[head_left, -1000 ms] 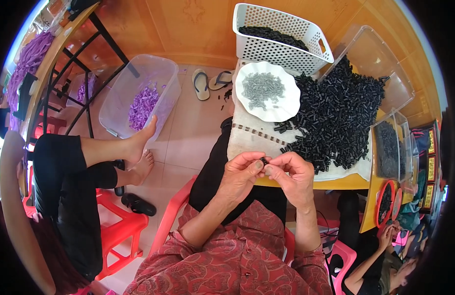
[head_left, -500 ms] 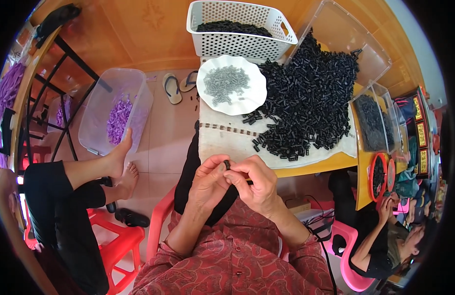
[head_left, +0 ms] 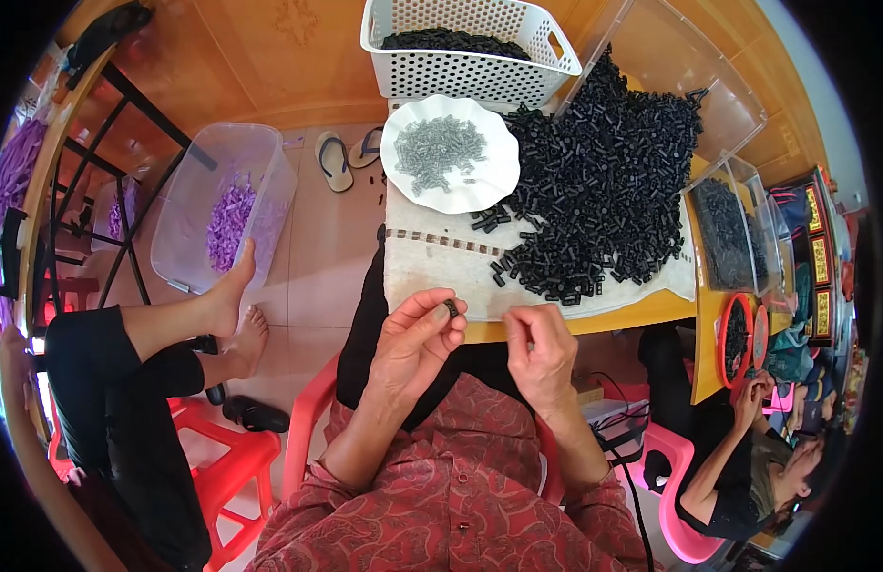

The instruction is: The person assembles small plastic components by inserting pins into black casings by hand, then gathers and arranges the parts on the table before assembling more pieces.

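Observation:
My left hand (head_left: 411,345) pinches a small black ribbed tube-like piece (head_left: 451,308) between thumb and fingers, just off the table's front edge. My right hand (head_left: 543,357) is apart from it, further right, with thumb and fingertips pressed together; whether something tiny is between them is hidden. Beyond the hands a white cloth (head_left: 427,276) covers the tabletop. A big heap of similar black pieces (head_left: 604,191) lies on its right part. At the cloth's far left stands a white wavy-rimmed plate (head_left: 502,170) with a mound of small clear pieces (head_left: 440,151).
Behind the plate is a white perforated basket (head_left: 470,81) holding black pieces. Clear bins (head_left: 723,238) stand right. On the floor left are a tub (head_left: 170,224) of purple pieces and sandals (head_left: 334,162). A barefoot person (head_left: 127,381) sits left; another person (head_left: 747,458) works at right.
My right hand has drawn away to the right from the black piece, which both hands were touching. My left hand keeps the piece and has turned slightly.

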Motion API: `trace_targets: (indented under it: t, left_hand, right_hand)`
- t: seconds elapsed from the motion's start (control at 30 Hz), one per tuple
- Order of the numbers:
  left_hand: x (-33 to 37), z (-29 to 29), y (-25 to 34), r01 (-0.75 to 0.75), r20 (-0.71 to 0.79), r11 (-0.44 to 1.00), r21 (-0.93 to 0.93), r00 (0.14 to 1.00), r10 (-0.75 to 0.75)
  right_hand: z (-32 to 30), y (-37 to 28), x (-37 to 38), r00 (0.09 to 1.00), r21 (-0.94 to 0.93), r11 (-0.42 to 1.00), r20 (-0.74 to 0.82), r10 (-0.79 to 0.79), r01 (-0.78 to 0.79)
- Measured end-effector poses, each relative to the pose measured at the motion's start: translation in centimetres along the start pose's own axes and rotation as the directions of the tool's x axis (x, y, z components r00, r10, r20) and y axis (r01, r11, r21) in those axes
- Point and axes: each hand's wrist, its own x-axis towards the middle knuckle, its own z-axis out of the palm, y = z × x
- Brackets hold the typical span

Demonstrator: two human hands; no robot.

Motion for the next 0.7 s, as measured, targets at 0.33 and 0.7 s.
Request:
trace_targets:
  t: [0.33,0.7]
  left_hand:
    - [0.2,-0.3,-0.7,-0.026,0.038,0.998,0.051,0.999,0.025]
    - [0.2,-0.3,-0.5,0.024,0.098,0.996,-0.089,0.995,-0.015]
  right_hand:
    - [-0.3,2.0,0.9,0.997,-0.306,0.949,-0.009,0.076,-0.075]
    - [-0.4,2.7,1.4,0.985,-0.318,0.936,0.032,0.167,-0.149]
